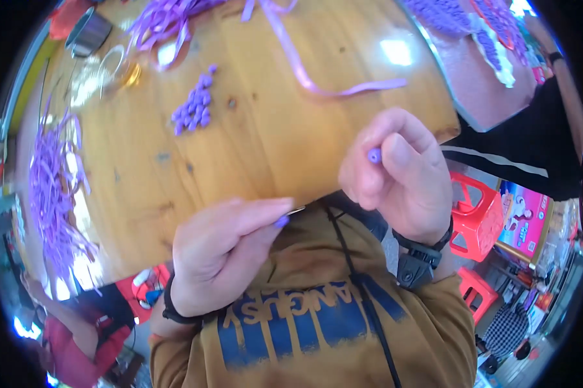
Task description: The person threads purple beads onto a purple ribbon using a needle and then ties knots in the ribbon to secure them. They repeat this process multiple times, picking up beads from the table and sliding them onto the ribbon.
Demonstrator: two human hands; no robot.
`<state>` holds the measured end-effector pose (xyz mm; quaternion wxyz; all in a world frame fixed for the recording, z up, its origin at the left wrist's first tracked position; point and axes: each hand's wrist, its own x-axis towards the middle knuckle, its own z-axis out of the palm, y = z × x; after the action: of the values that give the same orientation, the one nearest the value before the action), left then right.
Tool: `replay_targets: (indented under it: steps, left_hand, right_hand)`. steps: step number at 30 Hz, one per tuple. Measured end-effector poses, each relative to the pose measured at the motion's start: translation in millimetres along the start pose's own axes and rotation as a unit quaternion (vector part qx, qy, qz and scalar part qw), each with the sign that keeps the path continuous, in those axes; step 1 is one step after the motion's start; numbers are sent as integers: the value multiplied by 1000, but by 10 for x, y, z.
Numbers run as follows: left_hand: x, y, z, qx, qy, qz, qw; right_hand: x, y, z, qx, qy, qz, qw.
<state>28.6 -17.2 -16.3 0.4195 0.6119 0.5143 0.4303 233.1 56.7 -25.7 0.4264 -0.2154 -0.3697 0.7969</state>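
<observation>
My left hand (pixel 223 249) is closed near the table's front edge, thumb and fingers pinched together. A small purple bead-like piece (pixel 282 221) shows at its fingertips, beside the tip of a thin metal pin-like tool (pixel 296 211). The rest of that tool is hidden in the hand. Higher and to the right, my right hand (pixel 405 178) is curled, pinching another small purple bead-like piece (pixel 374 155) with a dark spot in its end. The hands are apart. On the wooden table (pixel 272 142), several similar purple pieces (pixel 194 107) lie in a pile beyond my left hand.
Purple ribbon lies as a loose strip (pixel 298 64), a far bundle (pixel 165 26) and a heap (pixel 55 194) at the left. A metal cup (pixel 89 32) and glass cup (pixel 123 72) stand far left. Red stools (pixel 476 213) are at right. Other people are at both sides.
</observation>
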Motion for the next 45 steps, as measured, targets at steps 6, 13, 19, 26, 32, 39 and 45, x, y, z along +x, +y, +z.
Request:
replay_targets:
  steps: [6,13,19,26,32,39,45]
  left_hand:
    - [16,18,117,37,-15,83,996]
    - [-36,21,138,43,-28,102,993]
    - [-68,35,144,57,-19,117,991]
    - [-70,35,152,54,-26,97,993]
    - [-93,-25,165,93,-24,100,990]
    - [-124,-51,180,140,-11,156,978]
    - [-112,-81,192,94,-47,128,986]
  right_hand:
    - [-137,156,152,-54,-13,5,998]
    - [-223,186,185,-46,6,35,998]
    - [-229,199,170,-51,25,27,998]
    - [-263,226,115,-51,-10,4,999]
    - [-287,124,177,-341,-10,-89,936]
    - [-384,202,233,-310,91,-24,946]
    - [-323,253,202,-302,-2,34,953]
